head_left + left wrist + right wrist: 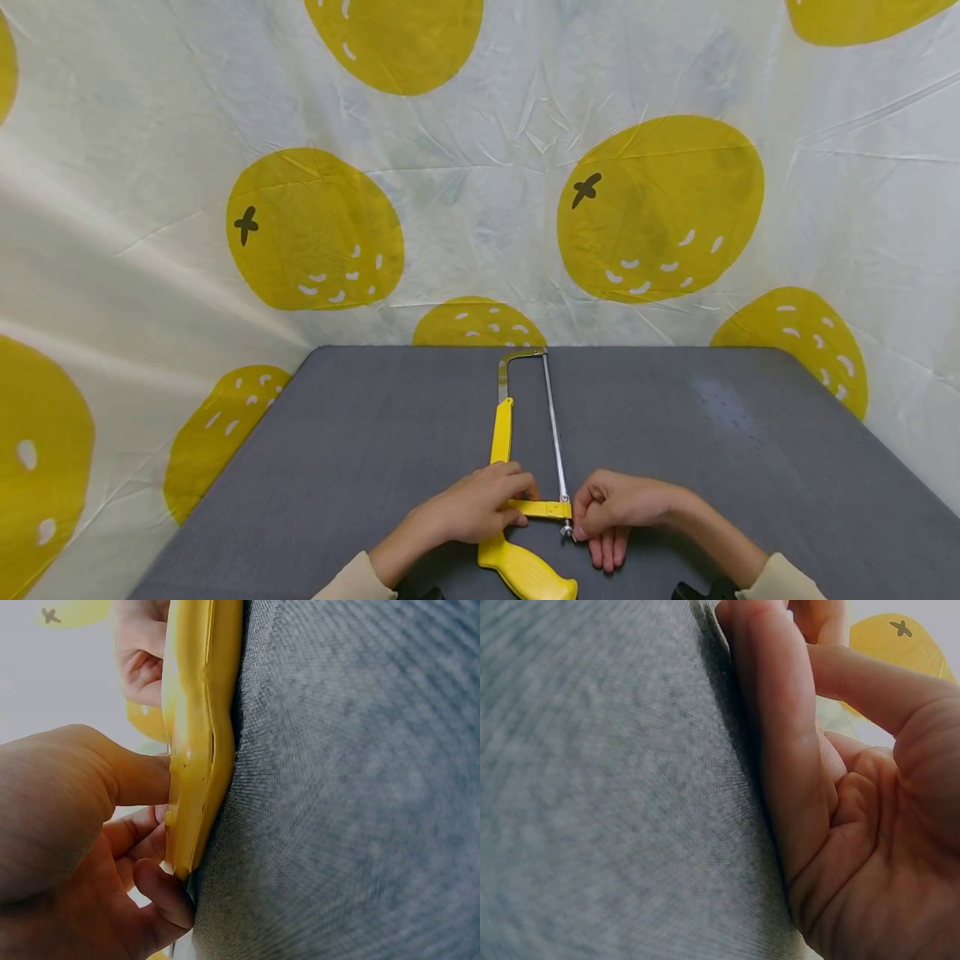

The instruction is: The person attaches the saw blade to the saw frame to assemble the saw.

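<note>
Yellow hacksaw lying on grey tabletop. Left hand curled round its frame; right hand half-curled, fingertips at the wing nut, can't tell if pinching. Best: pin frame down, small nut turns, blade straight.

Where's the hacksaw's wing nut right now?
In the head view, the wing nut sits low, right of centre, just below the hacksaw's yellow crosspiece and immediately left of the right hand.
</note>
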The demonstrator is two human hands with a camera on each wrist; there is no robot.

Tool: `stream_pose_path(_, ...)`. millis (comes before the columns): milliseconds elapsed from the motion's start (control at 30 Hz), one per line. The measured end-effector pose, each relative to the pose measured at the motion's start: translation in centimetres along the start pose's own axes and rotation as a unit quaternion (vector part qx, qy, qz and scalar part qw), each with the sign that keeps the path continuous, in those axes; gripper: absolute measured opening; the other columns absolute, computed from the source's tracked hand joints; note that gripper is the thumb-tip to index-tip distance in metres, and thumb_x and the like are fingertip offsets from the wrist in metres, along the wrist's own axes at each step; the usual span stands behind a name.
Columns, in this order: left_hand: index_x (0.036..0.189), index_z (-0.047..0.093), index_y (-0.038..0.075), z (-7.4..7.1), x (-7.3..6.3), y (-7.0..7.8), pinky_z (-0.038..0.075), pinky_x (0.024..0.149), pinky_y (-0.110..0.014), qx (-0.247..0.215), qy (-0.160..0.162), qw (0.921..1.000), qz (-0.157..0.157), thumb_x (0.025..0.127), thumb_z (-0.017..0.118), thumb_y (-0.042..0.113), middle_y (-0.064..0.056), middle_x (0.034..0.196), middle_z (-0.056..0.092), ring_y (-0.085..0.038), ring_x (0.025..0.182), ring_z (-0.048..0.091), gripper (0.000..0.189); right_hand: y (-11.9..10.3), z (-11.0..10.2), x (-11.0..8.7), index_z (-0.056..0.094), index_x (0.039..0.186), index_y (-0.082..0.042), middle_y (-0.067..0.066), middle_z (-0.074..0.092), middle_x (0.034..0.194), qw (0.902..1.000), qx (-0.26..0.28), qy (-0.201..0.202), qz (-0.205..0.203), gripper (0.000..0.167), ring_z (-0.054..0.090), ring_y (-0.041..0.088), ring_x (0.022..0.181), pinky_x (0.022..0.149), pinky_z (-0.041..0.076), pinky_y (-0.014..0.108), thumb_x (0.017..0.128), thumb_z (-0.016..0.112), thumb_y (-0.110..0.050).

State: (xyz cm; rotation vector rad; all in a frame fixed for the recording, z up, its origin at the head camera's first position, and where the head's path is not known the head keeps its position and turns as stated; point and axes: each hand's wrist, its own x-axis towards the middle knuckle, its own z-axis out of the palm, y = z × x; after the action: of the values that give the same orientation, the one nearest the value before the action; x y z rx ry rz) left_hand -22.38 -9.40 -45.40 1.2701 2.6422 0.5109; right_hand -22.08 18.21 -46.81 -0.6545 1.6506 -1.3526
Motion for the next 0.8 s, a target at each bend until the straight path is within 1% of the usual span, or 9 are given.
stream_pose_path(367,0.113,0.066,0.026,-0.09,0.02,0.15,0.043,0.077,-0.017,-0.003,-0.002,1.0000,-0.007,0.097,0.073,0.025,0.012,0.100,0.058,-0.001,0.085,0.049,0.016,-0.04,-0.03,-0.05,0.051,0.106,0.030,0.000,0.073,0.071,1.0000,0.001,-0.004,-0.001,0.037,0.071,0.003,0.060,0.054,0.056,0.021,0.096,0.060,-0.005)
stream_pose_path(600,0.112,0.066,0.026,-0.09,0.06,0.15,0.043,0.078,-0.017,-0.002,0.000,1.0000,-0.007,0.097,0.073,0.025,0.012,0.099,0.058,-0.001,0.085,0.048,0.016,-0.16,-0.17,-0.06,0.048,0.106,0.032,-0.001,0.073,0.071,0.9999,0.000,-0.012,-0.007,0.035,0.070,0.002,0.061,0.054,0.056,0.021,0.094,0.056,0.000)
stream_pose_path(800,0.113,0.066,0.027,-0.06,0.15,0.02,0.043,0.078,-0.018,-0.006,-0.003,0.9999,-0.011,0.098,0.072,0.026,0.012,0.100,0.058,-0.001,0.086,0.048,0.016,-0.29,-0.20,-0.06,0.049,0.106,0.032,-0.002,0.073,0.071,0.9998,-0.005,-0.017,-0.011,0.034,0.071,0.001,0.061,0.054,0.055,0.020,0.093,0.055,0.000)
